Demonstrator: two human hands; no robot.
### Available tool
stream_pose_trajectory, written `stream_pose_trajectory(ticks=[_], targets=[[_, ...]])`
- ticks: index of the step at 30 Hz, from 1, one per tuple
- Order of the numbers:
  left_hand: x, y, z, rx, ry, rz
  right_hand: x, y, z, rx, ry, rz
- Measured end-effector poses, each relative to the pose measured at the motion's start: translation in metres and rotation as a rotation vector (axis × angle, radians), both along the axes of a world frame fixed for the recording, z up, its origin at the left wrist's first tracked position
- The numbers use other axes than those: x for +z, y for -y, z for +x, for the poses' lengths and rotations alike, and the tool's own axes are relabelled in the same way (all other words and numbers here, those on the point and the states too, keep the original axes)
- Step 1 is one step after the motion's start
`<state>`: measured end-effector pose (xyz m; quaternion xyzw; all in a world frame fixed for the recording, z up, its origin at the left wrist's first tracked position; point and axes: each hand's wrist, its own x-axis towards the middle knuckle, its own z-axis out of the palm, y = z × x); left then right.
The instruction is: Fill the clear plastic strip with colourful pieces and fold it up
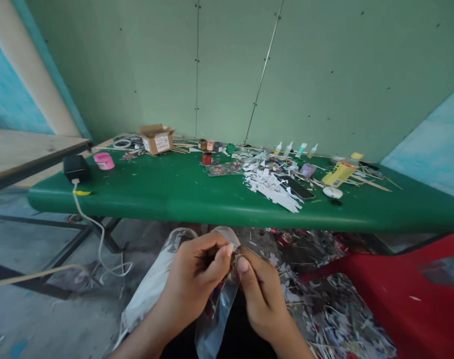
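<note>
Low in the head view, my left hand (pixel 200 274) and my right hand (pixel 259 289) meet over my lap. Both pinch the top of a clear plastic bag (pixel 215 324), thumbs and index fingers close together. The bag hangs down between them, with something red and dark inside that I cannot make out. A small brownish bit shows between the fingertips, too small to name. Beyond the hands runs the near edge of a green-covered table (pixel 167 189).
White paper scraps (pixel 270 187) and a phone (pixel 296 187) lie on the table. A yellow-labelled bottle (pixel 339 173), a cardboard box (pixel 157 140), paint pots (pixel 207 158) and a pink jar (pixel 104 161) are there too. A red chair (pixel 395 294) stands right; litter (pixel 335 314) covers the floor.
</note>
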<state>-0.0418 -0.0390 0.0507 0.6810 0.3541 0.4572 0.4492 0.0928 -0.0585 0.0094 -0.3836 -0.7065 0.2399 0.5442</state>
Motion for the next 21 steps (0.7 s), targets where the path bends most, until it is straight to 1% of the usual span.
stream_pose_trajectory(ticks=[5,7,9,11,13,14,17,19,21], targets=[[0.000,0.000,0.001,0.011,-0.001,0.018,-0.002,0.001,0.000,0.025,-0.021,-0.017],[-0.001,0.000,0.001,0.042,-0.017,0.026,-0.003,-0.001,0.000,0.025,-0.092,-0.054],[-0.002,-0.001,0.001,0.081,-0.047,0.047,-0.003,-0.003,-0.001,0.043,-0.219,-0.103],[-0.003,-0.002,0.000,0.094,-0.110,0.098,0.000,-0.005,0.000,0.077,-0.324,-0.148],[-0.004,-0.003,0.000,0.075,-0.170,0.126,0.004,-0.007,0.000,0.097,-0.342,-0.184],[-0.005,-0.003,0.000,0.061,-0.176,0.116,0.007,-0.007,0.000,0.093,-0.330,-0.190],[-0.005,-0.003,0.000,0.007,-0.091,0.005,0.011,-0.010,0.000,0.021,-0.333,-0.155],[-0.005,-0.004,0.000,-0.103,-0.015,-0.120,0.010,-0.013,0.000,-0.038,-0.375,-0.137],[-0.006,-0.007,0.000,-0.248,0.003,-0.276,0.006,-0.016,0.001,-0.095,-0.428,-0.148]])
